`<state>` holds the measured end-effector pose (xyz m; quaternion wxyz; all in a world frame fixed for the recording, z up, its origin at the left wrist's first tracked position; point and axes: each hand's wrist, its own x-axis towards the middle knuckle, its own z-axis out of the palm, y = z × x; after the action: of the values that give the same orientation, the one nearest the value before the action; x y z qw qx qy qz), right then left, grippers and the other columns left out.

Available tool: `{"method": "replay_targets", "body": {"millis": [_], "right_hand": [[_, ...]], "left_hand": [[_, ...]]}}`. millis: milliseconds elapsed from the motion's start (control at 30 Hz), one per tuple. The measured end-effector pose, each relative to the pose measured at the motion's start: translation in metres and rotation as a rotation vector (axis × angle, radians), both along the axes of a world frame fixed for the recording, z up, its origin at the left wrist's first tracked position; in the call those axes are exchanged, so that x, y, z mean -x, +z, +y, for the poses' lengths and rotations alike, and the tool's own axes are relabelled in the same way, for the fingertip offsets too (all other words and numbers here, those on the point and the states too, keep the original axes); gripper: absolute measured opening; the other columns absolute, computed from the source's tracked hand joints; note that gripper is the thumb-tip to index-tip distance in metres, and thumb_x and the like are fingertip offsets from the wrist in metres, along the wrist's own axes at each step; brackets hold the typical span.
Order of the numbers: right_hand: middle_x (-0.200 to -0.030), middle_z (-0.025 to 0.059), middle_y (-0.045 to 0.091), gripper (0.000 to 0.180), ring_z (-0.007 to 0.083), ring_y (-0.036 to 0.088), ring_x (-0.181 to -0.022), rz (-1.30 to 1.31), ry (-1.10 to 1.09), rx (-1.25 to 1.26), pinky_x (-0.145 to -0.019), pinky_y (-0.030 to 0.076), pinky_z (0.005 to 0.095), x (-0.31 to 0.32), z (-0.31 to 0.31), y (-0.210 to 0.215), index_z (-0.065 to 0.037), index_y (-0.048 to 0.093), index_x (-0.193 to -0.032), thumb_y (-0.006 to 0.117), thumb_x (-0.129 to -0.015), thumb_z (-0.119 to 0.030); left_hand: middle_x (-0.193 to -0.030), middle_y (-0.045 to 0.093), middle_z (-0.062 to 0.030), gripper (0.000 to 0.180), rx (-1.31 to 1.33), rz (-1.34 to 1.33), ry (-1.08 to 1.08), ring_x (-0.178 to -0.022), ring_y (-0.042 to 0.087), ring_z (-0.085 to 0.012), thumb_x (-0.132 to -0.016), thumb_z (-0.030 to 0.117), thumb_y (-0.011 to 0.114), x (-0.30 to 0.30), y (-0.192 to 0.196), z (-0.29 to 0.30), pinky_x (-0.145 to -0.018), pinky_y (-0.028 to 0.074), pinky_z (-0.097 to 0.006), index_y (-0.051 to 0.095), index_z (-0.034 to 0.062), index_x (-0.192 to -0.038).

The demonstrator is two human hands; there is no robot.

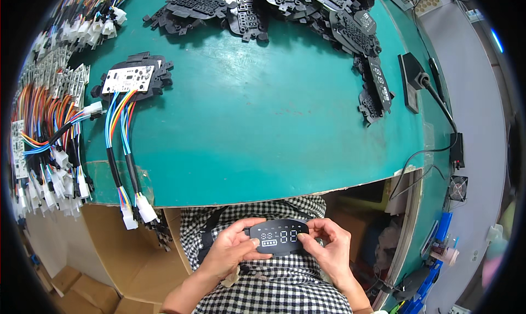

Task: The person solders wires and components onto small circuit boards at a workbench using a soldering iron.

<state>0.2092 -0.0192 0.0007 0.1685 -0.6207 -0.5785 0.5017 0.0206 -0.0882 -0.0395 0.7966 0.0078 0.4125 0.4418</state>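
Just past the table's near edge, over a checkered apron [263,281], I hold a dark oval display panel [276,236] with pale digit and battery-like marks facing up. My left hand [233,247] pinches its left end, the thumb lying on the face. At the other end my right hand [330,247] grips it, thumb on the front near the digits. The fingers behind the panel are partly hidden. Beyond my left hand, on the green table [263,133], a white circuit board [129,79] rests on a black plastic housing [161,81]. Its coloured wires hang over the edge, ending in white connectors [146,209].
A heap of black display housings [200,6] spreads across the far side. Bundles of wired circuit boards [52,103] crowd the left. At the right stand a black block [408,84] with a cable and a small fan [458,188]. An open cardboard box [137,259] sits below the table.
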Motion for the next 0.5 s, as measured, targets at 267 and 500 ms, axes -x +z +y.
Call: {"method": "replay_targets", "body": {"millis": [267,500], "right_hand": [[-0.075,0.0070,0.059,0.021,0.0109,0.058,-0.064,-0.055,0.125,-0.130,-0.060,0.047,0.0227,0.0024,0.0023,0.0015,0.001,0.060,-0.088,0.069,-0.070,-0.003],[-0.073,0.0063,0.058,0.023,0.0110,0.057,-0.064,-0.063,0.142,-0.153,-0.061,0.048,0.0230,0.0011,0.0015,-0.0008,0.002,0.060,-0.089,0.069,-0.068,-0.002]], "left_hand": [[-0.100,0.058,-0.0167,0.039,0.013,0.002,0.047,-0.087,0.062,-0.0206,-0.086,-0.002,0.046,-0.0014,0.0003,0.0005,-0.078,0.055,-0.036,0.035,-0.0053,-0.124],[-0.107,0.055,-0.0176,0.039,0.006,0.030,0.039,-0.091,0.061,-0.0213,-0.086,-0.002,0.046,-0.0026,0.0018,0.0005,-0.078,0.055,-0.035,0.036,-0.0060,-0.123]]}}
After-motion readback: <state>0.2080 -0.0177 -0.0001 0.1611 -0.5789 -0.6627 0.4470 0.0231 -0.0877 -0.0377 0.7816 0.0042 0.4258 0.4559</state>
